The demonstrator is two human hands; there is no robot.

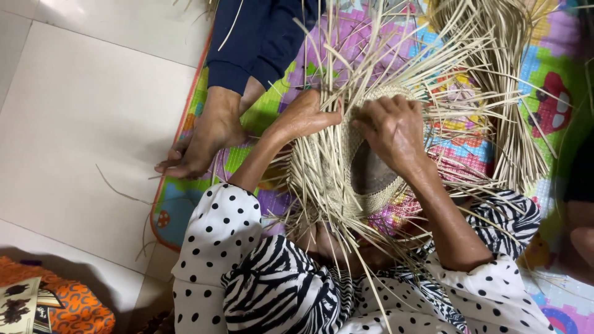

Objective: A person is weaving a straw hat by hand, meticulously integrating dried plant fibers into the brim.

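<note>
Play mat [247,111]: 2 hands, 1 woven piece [346,179]

Both hands [349,124] curled, fingers bent

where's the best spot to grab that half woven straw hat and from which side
Probably the finished woven crown of the straw hat, taken from both sides, as the left hand and right hand hold it. That part looks tight and firm. The loose straw strands fan outward all around the edge and would likely bend or slip if gripped.
</note>
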